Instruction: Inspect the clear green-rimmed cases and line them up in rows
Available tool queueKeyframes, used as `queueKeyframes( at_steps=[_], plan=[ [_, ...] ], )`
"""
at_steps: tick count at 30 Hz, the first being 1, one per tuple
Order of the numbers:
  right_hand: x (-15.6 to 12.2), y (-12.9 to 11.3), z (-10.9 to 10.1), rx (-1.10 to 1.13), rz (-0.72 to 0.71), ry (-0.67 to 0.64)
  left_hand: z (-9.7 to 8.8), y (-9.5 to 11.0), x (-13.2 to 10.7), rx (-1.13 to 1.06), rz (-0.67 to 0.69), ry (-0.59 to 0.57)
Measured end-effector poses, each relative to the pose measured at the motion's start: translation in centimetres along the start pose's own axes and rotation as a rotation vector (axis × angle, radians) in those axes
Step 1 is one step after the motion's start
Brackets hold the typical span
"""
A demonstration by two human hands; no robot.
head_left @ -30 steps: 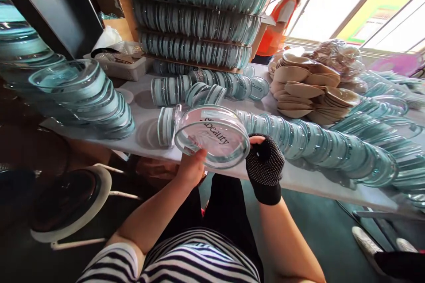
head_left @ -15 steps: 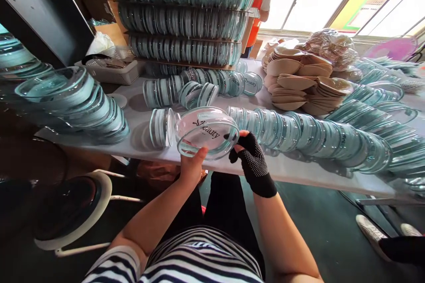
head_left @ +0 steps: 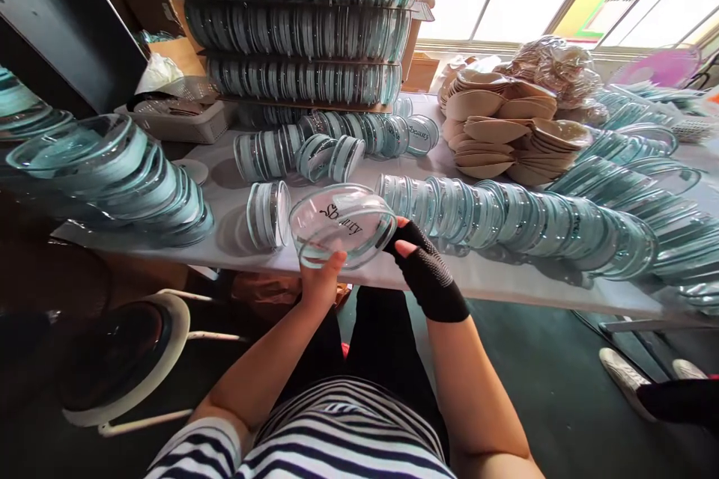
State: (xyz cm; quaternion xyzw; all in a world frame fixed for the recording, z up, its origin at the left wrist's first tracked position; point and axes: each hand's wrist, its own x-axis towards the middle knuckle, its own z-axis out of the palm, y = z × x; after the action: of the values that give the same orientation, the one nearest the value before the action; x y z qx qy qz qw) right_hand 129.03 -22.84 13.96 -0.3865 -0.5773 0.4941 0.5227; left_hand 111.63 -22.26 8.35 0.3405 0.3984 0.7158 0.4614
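A clear oval plastic case (head_left: 359,239) with dark lettering, in which "beauty" can be read, is held tilted above the table's front edge. My left hand (head_left: 321,281) grips its lower left side, thumb over the near rim and the other fingers hidden behind. At the right rim is my right hand (head_left: 416,258), in a black fingerless glove with pale dots; its fingers close about the edge, partly hidden. Just left of the case stands a short stack of similar cases (head_left: 267,215). Right of it, a long row of nested cases (head_left: 505,221) lies along the table.
Behind are more cases (head_left: 330,157) and layered rows of them in a tall carton (head_left: 297,82). Beige moulded cups (head_left: 497,127) are piled at right. Leaning stacks (head_left: 146,179) and a grey basket (head_left: 191,120) stand left. A round stool (head_left: 162,359) is below the white table (head_left: 477,273).
The case has tilted slightly and shifted a little left. My right thumb has lifted and the hand has turned at the rim. The person in orange behind the carton is out of view.
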Motion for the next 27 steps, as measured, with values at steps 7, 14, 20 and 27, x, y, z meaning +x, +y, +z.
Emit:
queueKeyframes(
  at_steps=[7, 14, 20, 27],
  plan=[
    [-1.7, -2.9, 0.4, 0.113, 0.086, -0.169, -1.5, -0.5, 0.9, 0.138, 0.053, -0.126],
    [-1.1, -0.8, 1.5, -0.009, 0.052, -0.137, -0.6, 0.1, -0.9, 0.082, -0.012, -0.315],
    [-1.1, -0.6, 2.6, 0.080, 0.084, -0.120, -0.4, 1.2, -0.3, -0.077, -0.112, -0.328],
    [-1.0, -0.1, 2.6, 0.150, 0.101, -0.111, -0.8, -0.6, 0.0, -0.126, -0.255, -0.366]
  ],
)
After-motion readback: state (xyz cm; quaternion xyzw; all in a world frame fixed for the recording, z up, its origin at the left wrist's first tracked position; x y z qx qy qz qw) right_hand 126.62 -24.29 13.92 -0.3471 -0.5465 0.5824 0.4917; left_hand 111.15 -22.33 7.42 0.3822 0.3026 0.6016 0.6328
